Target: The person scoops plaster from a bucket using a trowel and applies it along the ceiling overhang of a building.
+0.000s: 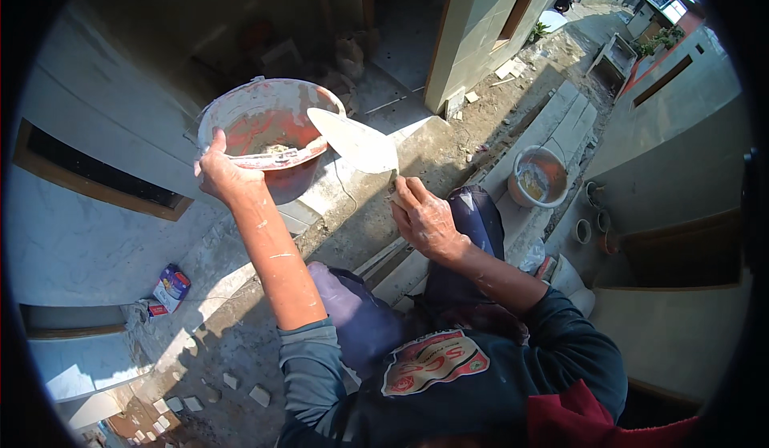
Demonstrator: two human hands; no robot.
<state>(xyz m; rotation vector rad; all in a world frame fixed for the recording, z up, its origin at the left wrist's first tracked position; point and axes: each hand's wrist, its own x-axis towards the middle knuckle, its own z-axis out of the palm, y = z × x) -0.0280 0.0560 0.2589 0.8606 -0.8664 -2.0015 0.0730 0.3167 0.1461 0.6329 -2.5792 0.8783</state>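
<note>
My left hand (227, 165) grips the near rim of a reddish bucket (292, 179), thumb over the edge. The bucket tilts toward me, its inner wall smeared with pale plaster, and a small lump lies low inside. In my right hand (429, 220) is a trowel (355, 142), held by its handle with fingers wrapped round. Its pointed blade is bright white in the sun and reaches up to the bucket's right rim; whether it touches the rim I cannot tell. Pale smears mark both hands and forearms.
A second bucket (537, 177) with greyish contents stands on wooden planks (553, 132) at the right. Past it, several pots (583, 231) line the wall. Left, a purple box (171, 288) lies on the ground. Broken tile pieces (259, 395) are scattered lower left. A doorway opens ahead.
</note>
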